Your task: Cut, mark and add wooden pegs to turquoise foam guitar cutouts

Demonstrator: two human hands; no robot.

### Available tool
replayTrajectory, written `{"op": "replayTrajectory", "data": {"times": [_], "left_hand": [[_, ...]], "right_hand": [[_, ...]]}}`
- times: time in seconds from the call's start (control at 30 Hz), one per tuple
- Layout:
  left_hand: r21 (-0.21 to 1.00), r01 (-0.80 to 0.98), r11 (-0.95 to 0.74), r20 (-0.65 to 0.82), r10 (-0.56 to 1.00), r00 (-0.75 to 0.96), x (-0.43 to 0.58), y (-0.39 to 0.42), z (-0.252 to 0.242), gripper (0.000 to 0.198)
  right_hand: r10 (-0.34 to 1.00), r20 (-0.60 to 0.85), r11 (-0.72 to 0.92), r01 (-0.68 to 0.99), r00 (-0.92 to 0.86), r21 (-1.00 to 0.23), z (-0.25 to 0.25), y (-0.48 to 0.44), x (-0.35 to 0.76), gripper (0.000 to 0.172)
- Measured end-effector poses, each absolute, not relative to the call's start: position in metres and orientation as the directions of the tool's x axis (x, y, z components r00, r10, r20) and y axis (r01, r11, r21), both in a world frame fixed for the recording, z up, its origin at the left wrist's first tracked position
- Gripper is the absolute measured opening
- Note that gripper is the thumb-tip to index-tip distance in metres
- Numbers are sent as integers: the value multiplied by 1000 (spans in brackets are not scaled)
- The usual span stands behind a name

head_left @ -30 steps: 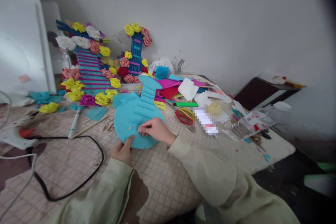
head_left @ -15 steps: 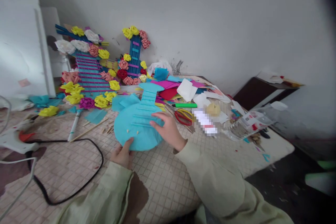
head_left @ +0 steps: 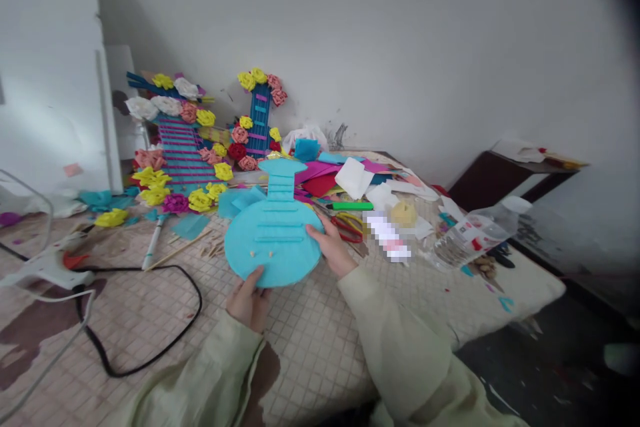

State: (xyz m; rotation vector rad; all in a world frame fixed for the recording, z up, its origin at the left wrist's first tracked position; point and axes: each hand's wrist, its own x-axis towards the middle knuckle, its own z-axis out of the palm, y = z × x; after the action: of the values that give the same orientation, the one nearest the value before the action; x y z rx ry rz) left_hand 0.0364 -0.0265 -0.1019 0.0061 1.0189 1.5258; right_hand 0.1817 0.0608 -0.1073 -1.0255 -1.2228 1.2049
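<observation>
Between my hands, a flat blue paper-covered cutout is held up, with a round body, a narrow neck and a flared top. Several raised strips run across its body and neck, and two small pale pegs stick out near the lower edge. My left hand grips the bottom edge, thumb on the front and fingers behind. At the right edge, my right hand is closed on the cutout with its thumb on the front; its other fingers are partly hidden behind.
A white glue gun with a black cable lies at left beside a white pen-like stick. Flower-trimmed paper models lean at the back. Scissors, a green marker, paper scraps and a plastic bottle lie rightward.
My right hand has moved from the strips on the front to the cutout's right edge and now grips it. The cutout is turned more upright, and the camera view has shifted slightly.
</observation>
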Motion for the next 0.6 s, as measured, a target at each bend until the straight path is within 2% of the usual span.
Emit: {"op": "replayTrajectory", "data": {"times": [0.2, 0.27, 0.33, 0.4, 0.43, 0.53, 0.6], "left_hand": [[585, -784, 207, -552, 810, -198, 36, -33, -103, 37], [589, -754, 290, -547, 830, -108, 30, -42, -105, 36], [613, -666, 425, -525, 849, 59, 19, -57, -106, 35], [662, -499, 559, -511, 824, 245, 2, -74, -103, 39], [716, -410, 565, -492, 825, 278, -8, -81, -99, 43], [893, 41, 449, -441, 850, 288, -41, -91, -78, 48], [926, 238, 293, -337, 926, 170, -65, -82, -64, 48]], "right_hand": [[990, 121, 108, -162, -73, -981, -117, 66, 186, 49], [991, 101, 85, -174, -87, -981, -119, 66, 191, 49], [991, 86, 65, -185, -104, -981, -119, 67, 197, 50], [989, 84, 59, -199, -124, -978, -118, 68, 204, 50], [987, 87, 61, -190, -132, -980, -118, 68, 207, 51], [984, 95, 81, -100, -148, -992, -120, 67, 210, 51], [981, 107, 104, -23, -160, -994, -123, 64, 207, 48]]}}
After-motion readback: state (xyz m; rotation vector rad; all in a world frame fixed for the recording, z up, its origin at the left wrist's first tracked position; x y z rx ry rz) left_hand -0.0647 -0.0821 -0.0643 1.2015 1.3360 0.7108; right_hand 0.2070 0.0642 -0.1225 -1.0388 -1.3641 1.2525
